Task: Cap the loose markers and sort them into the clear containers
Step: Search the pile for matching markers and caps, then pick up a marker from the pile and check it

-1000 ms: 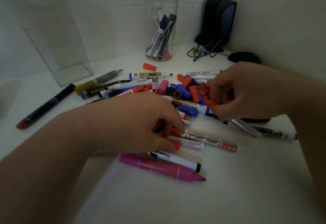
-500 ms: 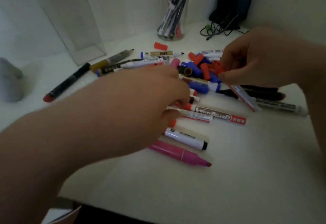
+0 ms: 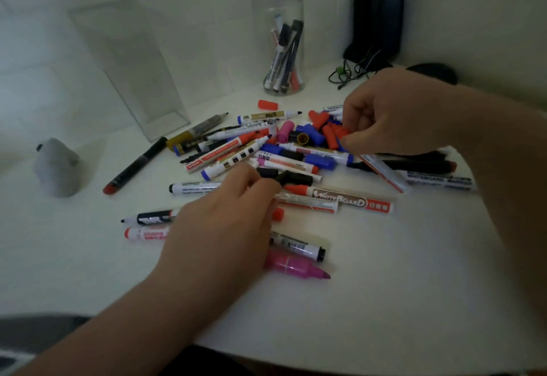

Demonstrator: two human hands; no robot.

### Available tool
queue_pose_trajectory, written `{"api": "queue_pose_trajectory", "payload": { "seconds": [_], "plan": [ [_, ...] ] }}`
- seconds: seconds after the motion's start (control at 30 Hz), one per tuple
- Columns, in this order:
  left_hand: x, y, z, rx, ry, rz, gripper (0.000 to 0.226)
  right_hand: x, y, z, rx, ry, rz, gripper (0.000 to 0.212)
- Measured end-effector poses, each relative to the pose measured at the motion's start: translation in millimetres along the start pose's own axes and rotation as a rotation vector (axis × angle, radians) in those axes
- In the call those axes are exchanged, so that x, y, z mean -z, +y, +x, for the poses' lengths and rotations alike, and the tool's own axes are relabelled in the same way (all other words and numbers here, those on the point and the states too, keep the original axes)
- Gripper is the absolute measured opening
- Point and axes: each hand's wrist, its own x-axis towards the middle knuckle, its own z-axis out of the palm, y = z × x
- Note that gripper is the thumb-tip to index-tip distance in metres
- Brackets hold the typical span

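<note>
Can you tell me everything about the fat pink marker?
The pink marker is fat and looks like plastic, with a seam around its body. Its cap is off, and the bare pink tip points right. It lies flat on the white table, nearest the person. Its back end is hidden behind the left hand.

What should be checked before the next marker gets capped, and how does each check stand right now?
1. Left grip holds a marker: cannot tell; its fingers reach the black marker.
2. Right grip has a cap: cannot tell; its fingertips are among the red caps.
3. Jar has room: ok; only a few markers stand inside.
4. Clear box is unblocked: ok.
5. All tips are covered: not ok; the pink marker has a bare tip.
</note>
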Motion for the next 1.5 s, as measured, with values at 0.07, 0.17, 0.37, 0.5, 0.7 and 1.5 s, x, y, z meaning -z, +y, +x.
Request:
{"api": "queue_pose_trajectory", "payload": {
  "seconds": [0.07,0.17,0.37,0.5,0.7,1.5],
  "plan": [
    [-3,-3,9,-0.016,0.056,0.018,0.02,0,0,0,0.006,-0.006,-0.004,0.015],
    [-11,-9,21,-0.092,0.055,-0.022,0.024,0,0,0,0.008,-0.02,-0.005,0.015],
    [-8,-24,41,-0.294,-0.149,-0.059,0.028,0,-1,0,0.014,-0.021,0.005,0.014],
    [17,-30,54,-0.335,-0.305,-0.129,0.026,-1,0,0,0.035,-0.013,-0.009,0.012],
    [34,-37,70,-0.372,-0.563,0.027,0.02,0,-2,-1,0.018,0.015,0.003,0.016],
    [-15,13,5,-0.465,-0.062,-0.46,0.044,-2,-1,0,0.009,0.092,0.022,0.016]
  ]
}}
